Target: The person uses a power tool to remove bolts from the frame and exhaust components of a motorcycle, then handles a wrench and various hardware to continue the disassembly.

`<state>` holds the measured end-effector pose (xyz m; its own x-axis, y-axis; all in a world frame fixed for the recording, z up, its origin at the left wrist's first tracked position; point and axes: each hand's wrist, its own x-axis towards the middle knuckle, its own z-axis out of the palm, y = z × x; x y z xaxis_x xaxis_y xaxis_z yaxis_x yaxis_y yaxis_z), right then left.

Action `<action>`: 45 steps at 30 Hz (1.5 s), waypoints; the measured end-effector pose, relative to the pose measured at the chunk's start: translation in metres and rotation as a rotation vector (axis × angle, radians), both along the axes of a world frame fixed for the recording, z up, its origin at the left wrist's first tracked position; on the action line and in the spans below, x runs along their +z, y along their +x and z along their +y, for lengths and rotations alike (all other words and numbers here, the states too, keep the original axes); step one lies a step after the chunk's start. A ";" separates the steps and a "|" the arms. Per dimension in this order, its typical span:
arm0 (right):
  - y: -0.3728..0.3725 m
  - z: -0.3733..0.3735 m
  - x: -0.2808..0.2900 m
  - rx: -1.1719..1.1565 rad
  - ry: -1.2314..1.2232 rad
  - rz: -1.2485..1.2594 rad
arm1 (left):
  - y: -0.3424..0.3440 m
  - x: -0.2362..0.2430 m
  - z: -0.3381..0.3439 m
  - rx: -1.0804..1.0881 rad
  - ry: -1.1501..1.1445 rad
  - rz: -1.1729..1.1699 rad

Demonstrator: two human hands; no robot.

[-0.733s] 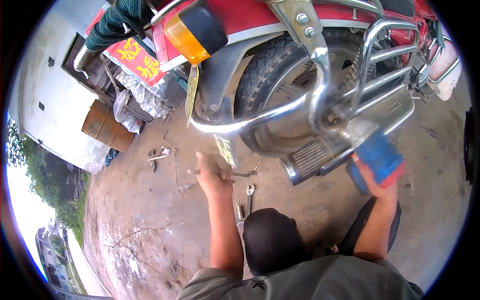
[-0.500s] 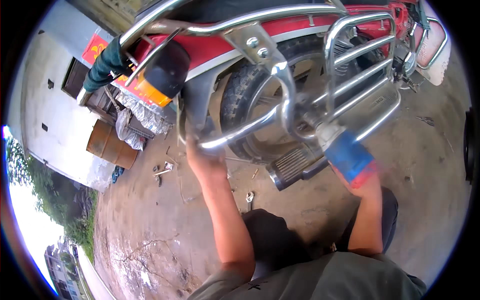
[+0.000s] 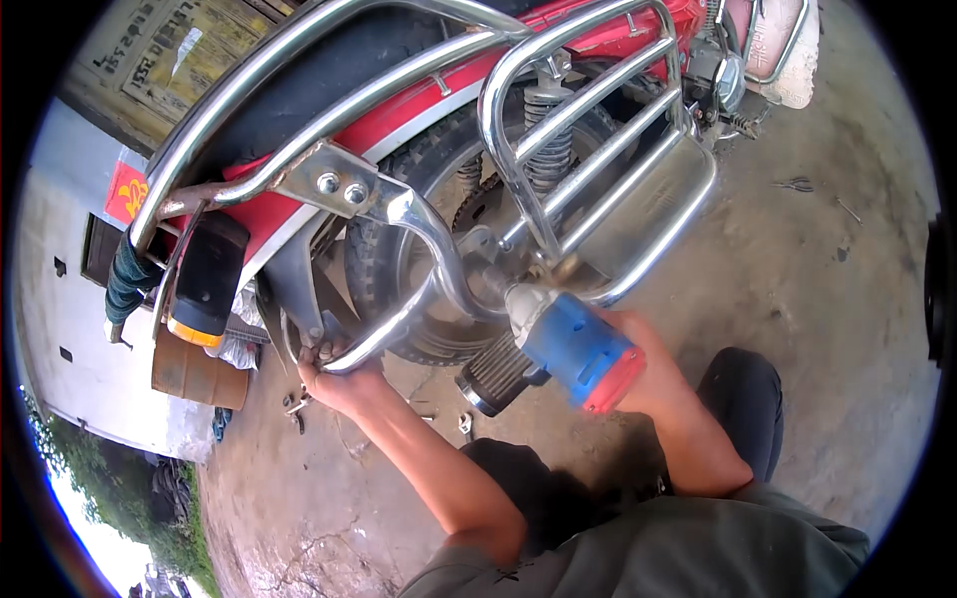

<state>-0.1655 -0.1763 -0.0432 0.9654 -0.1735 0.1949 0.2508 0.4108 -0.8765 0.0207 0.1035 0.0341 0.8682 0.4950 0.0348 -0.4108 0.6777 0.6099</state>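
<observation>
A red motorcycle [image 3: 419,100] fills the upper part of the view, seen from its rear wheel side. My left hand [image 3: 334,374] grips the lower end of its chrome guard bar [image 3: 399,319] beside the rear tyre [image 3: 399,249]. My right hand [image 3: 648,369] holds a blue power wrench with a red end cap [image 3: 573,349]. The wrench's silver nose points up and left into the rear wheel hub, behind the chrome bars. The exhaust pipe's end [image 3: 493,379] sits just below the wrench.
A chrome side rack [image 3: 608,169] stands over the wheel. Loose small tools [image 3: 464,424] lie on the concrete ground [image 3: 797,279] near my knee [image 3: 743,389]. A rusty drum [image 3: 194,374] and a pale wall [image 3: 70,329] are at the left.
My head has moved closer to the wheel. My left hand rose from the ground and took hold of the chrome bar. The wrench moved left onto the hub.
</observation>
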 end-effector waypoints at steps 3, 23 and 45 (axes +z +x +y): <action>-0.004 -0.011 0.012 -0.092 -0.477 -0.033 | -0.001 -0.006 0.006 -0.040 0.007 -0.029; 0.001 -0.001 0.004 -0.063 -0.260 0.043 | -0.005 -0.018 -0.007 0.099 0.190 -0.027; -0.004 -0.025 -0.054 -0.180 -0.935 -0.233 | -0.009 -0.023 -0.017 0.208 0.182 -0.026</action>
<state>-0.1697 -0.2015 -0.0974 0.8593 0.0071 0.5114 0.4501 -0.4853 -0.7496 0.0117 0.0870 0.0107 0.7462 0.6462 0.1603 -0.5468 0.4574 0.7013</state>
